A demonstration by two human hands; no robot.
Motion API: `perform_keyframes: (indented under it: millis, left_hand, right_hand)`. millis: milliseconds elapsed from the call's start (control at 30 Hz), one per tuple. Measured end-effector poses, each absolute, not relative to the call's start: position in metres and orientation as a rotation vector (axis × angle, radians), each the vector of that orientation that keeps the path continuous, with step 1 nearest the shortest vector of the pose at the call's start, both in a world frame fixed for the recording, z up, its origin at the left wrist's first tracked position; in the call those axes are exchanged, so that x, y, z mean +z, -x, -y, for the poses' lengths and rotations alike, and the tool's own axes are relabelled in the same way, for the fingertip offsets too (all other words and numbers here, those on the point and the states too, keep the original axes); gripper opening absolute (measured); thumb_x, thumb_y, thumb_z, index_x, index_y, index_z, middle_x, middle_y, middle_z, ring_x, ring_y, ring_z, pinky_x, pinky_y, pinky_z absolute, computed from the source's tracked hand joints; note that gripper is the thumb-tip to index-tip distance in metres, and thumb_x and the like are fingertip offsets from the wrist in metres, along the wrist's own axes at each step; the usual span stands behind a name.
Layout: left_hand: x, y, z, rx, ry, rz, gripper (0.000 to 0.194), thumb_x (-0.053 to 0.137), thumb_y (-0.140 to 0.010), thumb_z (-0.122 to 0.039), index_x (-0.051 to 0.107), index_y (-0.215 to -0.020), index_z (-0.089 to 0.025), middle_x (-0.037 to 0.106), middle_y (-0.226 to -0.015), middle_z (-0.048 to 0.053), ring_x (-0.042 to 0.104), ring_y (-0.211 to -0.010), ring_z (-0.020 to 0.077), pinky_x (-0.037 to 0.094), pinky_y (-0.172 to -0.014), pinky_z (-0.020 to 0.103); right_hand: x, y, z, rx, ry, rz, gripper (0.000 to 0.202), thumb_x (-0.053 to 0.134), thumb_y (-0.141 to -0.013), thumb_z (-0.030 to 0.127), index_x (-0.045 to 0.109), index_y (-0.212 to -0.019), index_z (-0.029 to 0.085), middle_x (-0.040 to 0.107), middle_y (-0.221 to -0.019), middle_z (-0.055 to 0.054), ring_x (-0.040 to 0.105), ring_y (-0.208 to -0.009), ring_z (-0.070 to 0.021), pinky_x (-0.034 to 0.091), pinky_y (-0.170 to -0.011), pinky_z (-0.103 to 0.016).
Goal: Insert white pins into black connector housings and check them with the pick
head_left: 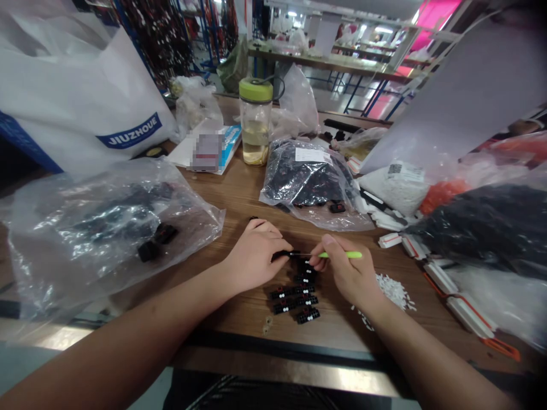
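Observation:
My left hand (256, 256) is closed around a small black connector (287, 253), partly hidden by the fingers. A thin tool with a bright green handle (351, 255) and a narrow metal shaft is pinched in my right hand (348, 276). Its tip points left, at or close to the connector; whether it touches I cannot tell. Just below the hands, several black connectors (307, 315) with red parts and white dots at their ends lie in short rows. A heap of tiny white pieces (393, 290) is beside my right wrist, partly behind it.
Clear bags of black parts lie at the left (115, 222) and beyond my hands (305, 171). A green-lidded bottle (256, 122) stands at the back near a large white bag (85, 97). White strips with orange bands (470, 316) and more bags line the right side.

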State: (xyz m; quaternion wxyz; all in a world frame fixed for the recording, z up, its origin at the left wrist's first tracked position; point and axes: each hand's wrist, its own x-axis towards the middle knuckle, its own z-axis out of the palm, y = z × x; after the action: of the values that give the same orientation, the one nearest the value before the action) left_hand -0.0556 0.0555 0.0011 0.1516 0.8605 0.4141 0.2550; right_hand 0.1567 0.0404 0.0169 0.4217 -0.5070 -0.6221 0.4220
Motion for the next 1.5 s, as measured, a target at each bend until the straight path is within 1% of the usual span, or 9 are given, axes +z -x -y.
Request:
perform_keyframes:
  millis: [367,800,900,1033,1133,1200,1300,1400,1500]
  left_hand:
    - [0.001,0.055,-0.055,0.716,-2.495,-1.201,0.014,0.069,-0.083,-0.019,0.075,-0.094,-0.023,0.074,-0.090,0.001,0.062,-0.097,0.0220,0.035,-0.098,0.044]
    - [0.000,0.056,-0.056,0.728,-2.484,-1.195,0.014,0.069,-0.083,-0.020,0.075,-0.095,-0.025,0.074,-0.091,0.001,0.062,-0.097,0.0213,0.035,-0.099,0.045]
    - [0.000,0.056,-0.056,0.727,-2.483,-1.192,0.014,0.069,-0.083,-0.019,0.075,-0.094,-0.024,0.073,-0.090,0.001,0.062,-0.097,0.0218,0.035,-0.099,0.045]
    - [0.001,0.055,-0.054,0.732,-2.487,-1.187,0.016,0.068,-0.083,-0.018,0.074,-0.096,-0.024,0.073,-0.090,0.001,0.061,-0.097,0.0209,0.034,-0.099,0.043]
    - [0.001,0.054,-0.054,0.712,-2.480,-1.186,0.016,0.066,-0.083,-0.018,0.073,-0.096,-0.024,0.073,-0.091,0.000,0.060,-0.097,0.0206,0.035,-0.099,0.043]
    - [0.001,0.056,-0.054,0.703,-2.477,-1.206,0.014,0.065,-0.084,-0.019,0.072,-0.095,-0.024,0.072,-0.091,0.000,0.060,-0.098,0.0211,0.035,-0.099,0.044]
    - [0.002,0.061,-0.056,0.714,-2.473,-1.297,0.011,0.064,-0.083,-0.019,0.069,-0.092,-0.022,0.072,-0.091,0.001,0.060,-0.098,0.0226,0.034,-0.099,0.046]
    - [0.006,0.064,-0.056,0.738,-2.483,-1.409,0.014,0.065,-0.079,-0.018,0.068,-0.092,-0.022,0.071,-0.096,0.003,0.057,-0.101,0.0253,0.033,-0.100,0.048]
    - [0.011,0.061,-0.052,0.769,-2.522,-1.369,0.015,0.067,-0.079,-0.023,0.069,-0.094,-0.022,0.070,-0.106,0.003,0.055,-0.106,0.0265,0.031,-0.103,0.049]
  right_hand:
    - [0.012,-0.156,-0.041,1.061,1.264,1.577,0.046,0.051,-0.096,0.051,0.068,-0.071,0.017,0.069,-0.062,-0.004,0.063,-0.052,-0.0124,0.051,-0.051,-0.022]
    - [0.012,-0.155,-0.040,1.038,1.299,1.571,0.047,0.051,-0.095,0.054,0.068,-0.070,0.017,0.069,-0.062,-0.004,0.063,-0.052,-0.0136,0.052,-0.051,-0.024]
    - [0.015,-0.153,-0.040,1.018,1.314,1.603,0.047,0.049,-0.096,0.052,0.067,-0.070,0.017,0.068,-0.061,-0.004,0.062,-0.051,-0.0134,0.051,-0.050,-0.024]
    - [0.019,-0.150,-0.038,0.949,1.321,1.717,0.047,0.045,-0.099,0.048,0.067,-0.071,0.018,0.068,-0.062,-0.003,0.063,-0.053,-0.0129,0.051,-0.053,-0.024]
    - [0.020,-0.153,-0.035,0.921,1.300,1.786,0.044,0.047,-0.099,0.046,0.068,-0.073,0.019,0.069,-0.064,-0.003,0.065,-0.057,-0.0138,0.052,-0.056,-0.025]
    - [0.022,-0.160,-0.036,0.916,1.298,1.721,0.042,0.049,-0.098,0.047,0.069,-0.073,0.019,0.070,-0.065,-0.003,0.066,-0.057,-0.0148,0.053,-0.056,-0.026]
    - [0.028,-0.176,-0.041,0.847,1.369,1.540,0.043,0.052,-0.095,0.050,0.068,-0.068,0.021,0.068,-0.061,-0.003,0.063,-0.053,-0.0154,0.051,-0.050,-0.026]
    - [0.033,-0.188,-0.048,0.779,1.469,1.650,0.044,0.053,-0.095,0.050,0.066,-0.065,0.021,0.064,-0.055,-0.002,0.059,-0.048,-0.0144,0.046,-0.047,-0.025]
    - [0.034,-0.189,-0.048,0.764,1.501,1.827,0.044,0.050,-0.097,0.047,0.066,-0.066,0.020,0.064,-0.054,-0.001,0.059,-0.048,-0.0140,0.045,-0.048,-0.025]
